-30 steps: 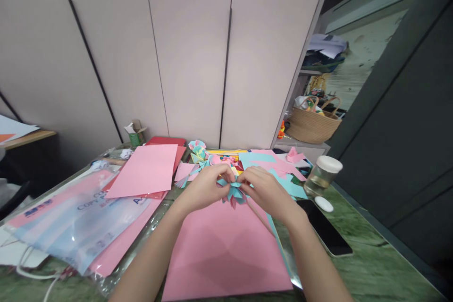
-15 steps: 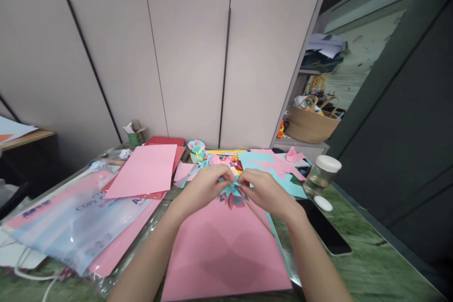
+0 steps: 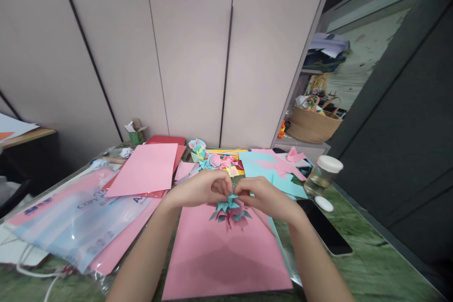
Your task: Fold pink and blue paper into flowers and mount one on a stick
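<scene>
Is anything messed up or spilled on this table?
I see no spill. It's a bit messy, though: the top pink sheet on the left lies crooked over a red sheet, and a white scrap beside its far end looks crumpled, not flat.

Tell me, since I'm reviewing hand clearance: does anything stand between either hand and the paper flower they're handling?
Nothing visible does: the left hand and right hand both pinch the paper flower at its top. The large pink sheet lies below, not between.
</scene>
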The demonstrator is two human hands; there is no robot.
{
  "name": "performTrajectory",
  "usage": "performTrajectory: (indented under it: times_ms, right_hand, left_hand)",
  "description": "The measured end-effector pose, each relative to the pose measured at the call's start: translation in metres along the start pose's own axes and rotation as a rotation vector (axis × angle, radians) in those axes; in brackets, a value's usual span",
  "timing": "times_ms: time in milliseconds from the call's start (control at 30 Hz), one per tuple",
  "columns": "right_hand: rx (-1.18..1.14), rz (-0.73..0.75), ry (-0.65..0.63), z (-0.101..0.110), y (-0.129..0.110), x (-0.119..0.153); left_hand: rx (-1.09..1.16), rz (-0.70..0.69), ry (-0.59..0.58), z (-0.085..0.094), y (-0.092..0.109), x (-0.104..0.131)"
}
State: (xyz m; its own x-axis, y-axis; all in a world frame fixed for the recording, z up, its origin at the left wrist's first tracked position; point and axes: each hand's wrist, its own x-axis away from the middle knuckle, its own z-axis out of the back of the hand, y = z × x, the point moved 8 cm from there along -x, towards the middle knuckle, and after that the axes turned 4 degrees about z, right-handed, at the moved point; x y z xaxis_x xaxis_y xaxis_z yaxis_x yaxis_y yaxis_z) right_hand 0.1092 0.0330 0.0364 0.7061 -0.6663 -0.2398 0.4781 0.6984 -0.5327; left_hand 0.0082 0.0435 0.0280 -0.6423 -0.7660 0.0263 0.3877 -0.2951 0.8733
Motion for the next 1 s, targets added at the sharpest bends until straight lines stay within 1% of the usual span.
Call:
performTrajectory:
  times_ms: [100, 167, 233, 300, 433, 633, 767, 900, 1000]
  right_hand:
    - [-0.185, -0.003, -0.032, -0.003, 0.003, 0.002]
    - [-0.319, -0.020, -0.035, -0.005, 0.007, 0.003]
    - [-0.427, -0.034, -0.027, -0.006, 0.012, 0.003]
    - [-0.483, -0.035, -0.003, -0.005, 0.015, 0.001]
    - [-0.539, -0.007, 0.030, -0.004, 0.017, -0.004]
    - [-0.598, 0.030, 0.023, -0.007, 0.019, -0.008]
    - [-0.591, 0.032, 0.000, -0.010, 0.022, -0.009]
    - [-0.541, 0.028, -0.009, -0.010, 0.023, -0.008]
    - [-0.503, 0.018, -0.011, -0.009, 0.025, -0.007]
  left_hand:
    - [0.098, 0.016, -0.100, -0.006, -0.002, 0.000]
    - [0.153, 0.011, -0.133, -0.007, -0.001, 0.000]
    - [0.204, -0.009, -0.121, -0.006, 0.000, -0.001]
    - [0.240, -0.034, -0.090, -0.004, 0.001, -0.003]
    - [0.287, -0.058, -0.039, -0.001, -0.002, -0.009]
    - [0.341, -0.014, -0.002, 0.002, -0.013, -0.018]
    - [0.320, 0.009, 0.003, 0.003, -0.016, -0.019]
    - [0.268, 0.030, 0.000, 0.002, -0.013, -0.015]
    - [0.205, 0.051, 0.024, 0.001, -0.011, -0.012]
